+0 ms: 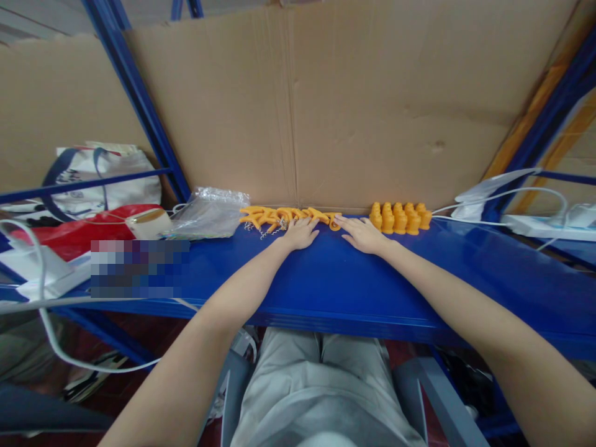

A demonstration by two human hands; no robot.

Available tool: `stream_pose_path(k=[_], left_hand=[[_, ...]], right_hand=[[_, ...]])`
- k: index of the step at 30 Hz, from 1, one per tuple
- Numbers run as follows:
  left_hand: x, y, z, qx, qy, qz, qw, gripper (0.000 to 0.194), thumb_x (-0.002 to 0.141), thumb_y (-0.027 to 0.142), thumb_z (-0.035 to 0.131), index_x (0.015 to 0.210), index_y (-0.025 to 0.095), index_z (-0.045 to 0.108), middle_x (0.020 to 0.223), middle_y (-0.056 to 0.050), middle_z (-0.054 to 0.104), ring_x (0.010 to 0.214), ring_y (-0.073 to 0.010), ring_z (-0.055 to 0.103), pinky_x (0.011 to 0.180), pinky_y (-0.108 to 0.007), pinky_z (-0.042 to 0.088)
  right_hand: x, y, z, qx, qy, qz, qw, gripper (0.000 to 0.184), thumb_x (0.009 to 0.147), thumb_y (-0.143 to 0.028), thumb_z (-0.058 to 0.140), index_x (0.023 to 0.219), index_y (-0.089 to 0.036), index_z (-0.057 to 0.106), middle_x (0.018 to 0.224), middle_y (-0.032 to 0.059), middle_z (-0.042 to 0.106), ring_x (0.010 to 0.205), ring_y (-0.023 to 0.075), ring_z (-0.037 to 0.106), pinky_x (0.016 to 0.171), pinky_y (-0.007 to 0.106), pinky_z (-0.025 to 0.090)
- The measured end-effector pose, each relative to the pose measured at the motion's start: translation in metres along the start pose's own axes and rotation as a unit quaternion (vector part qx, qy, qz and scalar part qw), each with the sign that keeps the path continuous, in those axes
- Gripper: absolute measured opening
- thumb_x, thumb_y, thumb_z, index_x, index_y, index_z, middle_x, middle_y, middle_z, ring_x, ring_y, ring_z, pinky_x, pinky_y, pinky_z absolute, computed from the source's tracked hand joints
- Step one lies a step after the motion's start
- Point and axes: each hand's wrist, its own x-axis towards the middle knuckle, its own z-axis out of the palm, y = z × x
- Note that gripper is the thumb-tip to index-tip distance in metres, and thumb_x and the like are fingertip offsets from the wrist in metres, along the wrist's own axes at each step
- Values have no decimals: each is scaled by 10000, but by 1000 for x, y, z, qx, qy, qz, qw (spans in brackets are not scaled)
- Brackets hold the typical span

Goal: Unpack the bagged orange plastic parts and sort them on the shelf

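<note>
My left hand (302,234) lies with its fingers stretched out at the front of a row of yellow pieces (261,217), some with small metal chains hanging from them. Its fingertips reach onto the pieces, partly hiding them. To its right, my right hand (362,234) rests flat with fingers extended, the tips at a yellow piece with a round end (334,223). Neither hand is wrapped round anything. Beside my right hand, several small yellow figures (400,218) stand upright in close rows.
A clear plastic bag (209,214) lies left of the yellow pieces. Farther left are a red bag (100,230), a white tote bag (107,177) and a power strip (65,276). Cardboard (363,99) backs the blue shelf (326,292). White cables and another power strip (554,225) sit at right.
</note>
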Motion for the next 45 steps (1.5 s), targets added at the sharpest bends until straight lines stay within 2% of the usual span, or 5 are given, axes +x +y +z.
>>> stream_pose_path(k=[9, 17, 31, 40, 45], left_hand=[[1, 16, -5, -14, -62, -83, 995, 609, 1029, 410, 277, 1600, 197, 273, 1670, -106, 235, 1551, -257, 206, 1265, -483, 130], [5, 10, 4, -4, -1, -117, 993, 604, 1011, 423, 321, 1537, 140, 409, 1660, -125, 260, 1541, -303, 232, 1252, -468, 219], [0, 15, -7, -10, -32, -124, 992, 562, 1021, 385, 310, 1535, 187, 422, 1674, -97, 215, 1546, -305, 214, 1226, -541, 257], [-2, 12, -2, -13, 9, -110, 994, 516, 1001, 382, 369, 1482, 245, 492, 1669, -111, 245, 1532, -350, 246, 1179, -656, 264], [-4, 14, -11, -1, 122, -23, 992, 448, 973, 264, 396, 1386, 211, 562, 1652, -110, 302, 1516, -326, 298, 1174, -632, 296]], right_hand=[[10, -5, 4, 12, -37, 27, 999, 625, 960, -115, 341, 1561, -278, 395, 1559, 96, 471, 1331, 289, 515, 969, 470, 446], [10, -16, -7, -46, -44, 52, 997, 475, 1009, -175, 303, 1424, -181, 534, 1353, 173, 600, 1181, 286, 564, 855, 381, 424], [10, -25, -17, -33, -82, 282, 955, 367, 990, -173, 366, 1299, -19, 489, 1191, 258, 666, 1140, 318, 630, 894, 390, 398], [6, -10, -24, -103, -5, 237, 966, 419, 930, -78, 323, 1225, -15, 614, 1141, 259, 678, 1094, 341, 589, 903, 441, 342], [2, -1, -23, -136, 65, 183, 971, 488, 993, -162, 288, 1384, -10, 537, 1170, 245, 670, 1068, 325, 561, 883, 432, 333]])
